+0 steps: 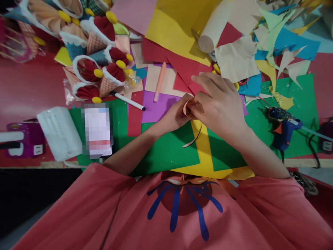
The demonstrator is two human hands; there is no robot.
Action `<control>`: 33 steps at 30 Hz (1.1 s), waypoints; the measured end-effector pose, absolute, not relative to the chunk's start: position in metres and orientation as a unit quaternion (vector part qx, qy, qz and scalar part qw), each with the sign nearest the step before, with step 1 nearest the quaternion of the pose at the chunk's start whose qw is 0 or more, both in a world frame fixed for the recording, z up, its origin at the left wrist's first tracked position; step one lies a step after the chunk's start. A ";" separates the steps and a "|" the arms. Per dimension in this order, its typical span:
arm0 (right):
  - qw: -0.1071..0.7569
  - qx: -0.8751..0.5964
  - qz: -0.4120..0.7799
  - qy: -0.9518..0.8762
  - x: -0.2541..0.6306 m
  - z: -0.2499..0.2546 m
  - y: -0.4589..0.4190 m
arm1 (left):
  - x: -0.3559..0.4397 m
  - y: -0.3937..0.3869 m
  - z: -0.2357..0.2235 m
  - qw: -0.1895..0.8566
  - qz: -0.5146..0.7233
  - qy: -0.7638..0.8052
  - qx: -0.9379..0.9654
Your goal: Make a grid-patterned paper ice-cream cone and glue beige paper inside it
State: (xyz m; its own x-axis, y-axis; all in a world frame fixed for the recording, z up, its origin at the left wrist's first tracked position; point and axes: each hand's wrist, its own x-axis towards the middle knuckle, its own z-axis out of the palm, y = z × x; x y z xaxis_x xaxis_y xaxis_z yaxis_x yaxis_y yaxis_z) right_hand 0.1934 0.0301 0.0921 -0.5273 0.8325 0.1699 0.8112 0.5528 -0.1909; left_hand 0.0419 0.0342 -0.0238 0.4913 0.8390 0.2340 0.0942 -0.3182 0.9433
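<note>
Above the green sheets (167, 150), both my hands meet around a rolled, peach-coloured strip (186, 109) that looks like paper or felt. My left hand (177, 112) pinches it from the left. Fingers of my right hand (220, 105) are curled over its other side, partly hiding it. The strip's thin loose tail (194, 139) hangs down in a curve below the hands. Just beyond them lie an orange marker (160, 82) and a black-capped white marker (129, 100).
A blue glue gun (285, 130) lies at the right. Cone-shaped decorations (99, 65) crowd the back left. A pixelated phone-like object (98, 131) and a white packet (59, 133) lie at left. Coloured scraps (284, 44) and a cream roll (214, 25) cover the back.
</note>
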 end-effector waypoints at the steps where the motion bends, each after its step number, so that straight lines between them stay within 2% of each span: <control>1: 0.128 -0.476 0.068 -0.867 0.193 0.091 0.031 | 0.041 0.034 -0.023 0.478 0.388 0.320 0.720; 6: 0.158 -0.481 0.171 -0.845 0.191 0.088 0.033 | 0.039 0.034 -0.018 0.443 0.405 0.302 0.741; 16: 0.131 -0.425 0.093 -0.891 0.200 0.093 0.035 | 0.040 0.036 -0.022 0.449 0.425 0.286 0.731; 22: 0.113 -0.413 0.129 -0.895 0.199 0.095 0.036 | 0.039 0.035 -0.021 0.459 0.407 0.285 0.737; 29: 0.131 -0.427 0.151 -0.882 0.197 0.091 0.036 | 0.039 0.036 -0.022 0.451 0.399 0.293 0.743; 33: 0.135 -0.422 0.121 -0.888 0.199 0.091 0.037 | 0.039 0.036 -0.022 0.456 0.388 0.308 0.739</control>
